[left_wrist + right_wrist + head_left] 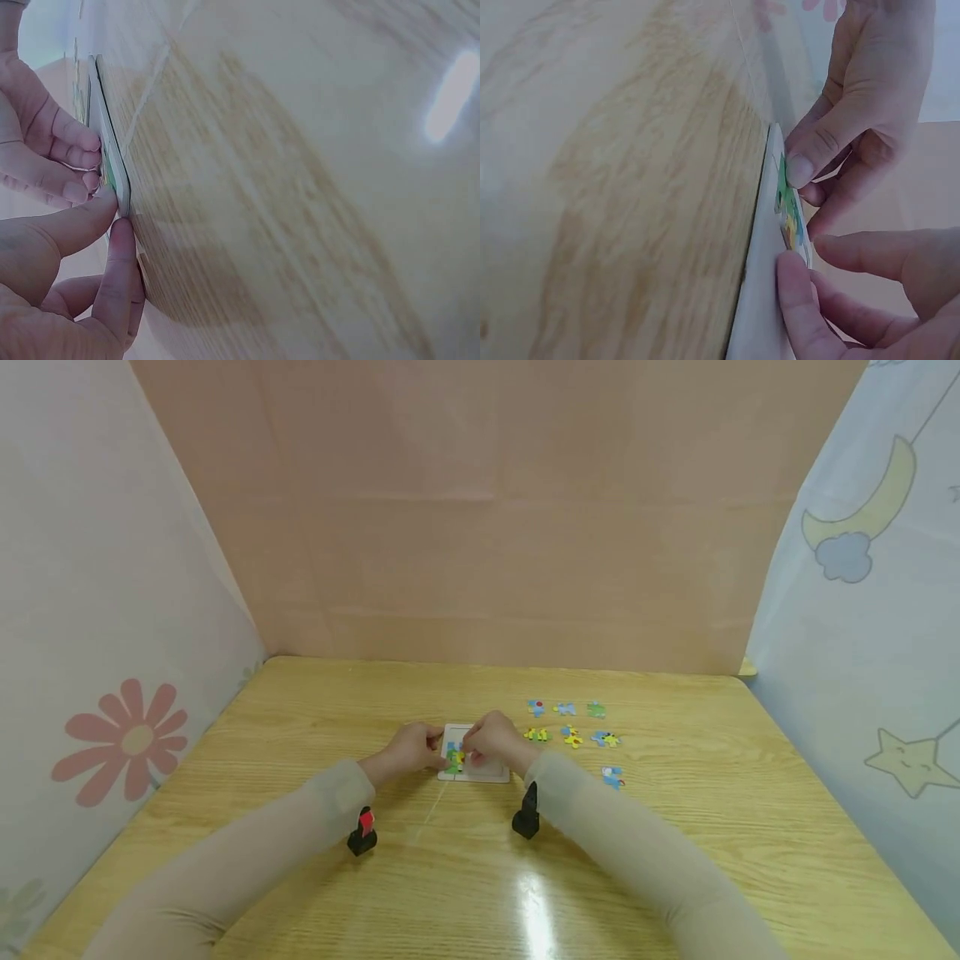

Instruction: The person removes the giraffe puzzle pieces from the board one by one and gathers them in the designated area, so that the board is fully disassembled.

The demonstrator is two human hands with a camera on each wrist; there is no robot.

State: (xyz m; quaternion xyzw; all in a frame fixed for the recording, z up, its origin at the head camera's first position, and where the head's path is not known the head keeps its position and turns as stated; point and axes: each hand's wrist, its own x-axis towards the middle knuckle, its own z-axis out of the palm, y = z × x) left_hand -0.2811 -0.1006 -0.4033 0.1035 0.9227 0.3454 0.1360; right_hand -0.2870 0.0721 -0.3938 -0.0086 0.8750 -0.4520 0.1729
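A small white puzzle board [480, 778] lies on the table in front of me, with green, blue and yellow pieces [452, 758] fitted along its left side. My left hand [408, 750] grips the board's left edge, its thumb [90, 217] on top over a green piece and a finger against the side. Over the middle of the board, my right hand [495, 737] pinches a colourful puzzle piece [793, 229] between thumb and index finger, beside the green one. That piece sits slightly raised in the right wrist view. The right hand covers part of the board from above.
Several loose puzzle pieces [572, 737] lie in rows right of the board, one blue piece [612, 777] nearer me. The wooden table [360, 702] meets a brown back panel [495, 527] and patterned side curtains. Black devices [527, 814] sit at both wrists.
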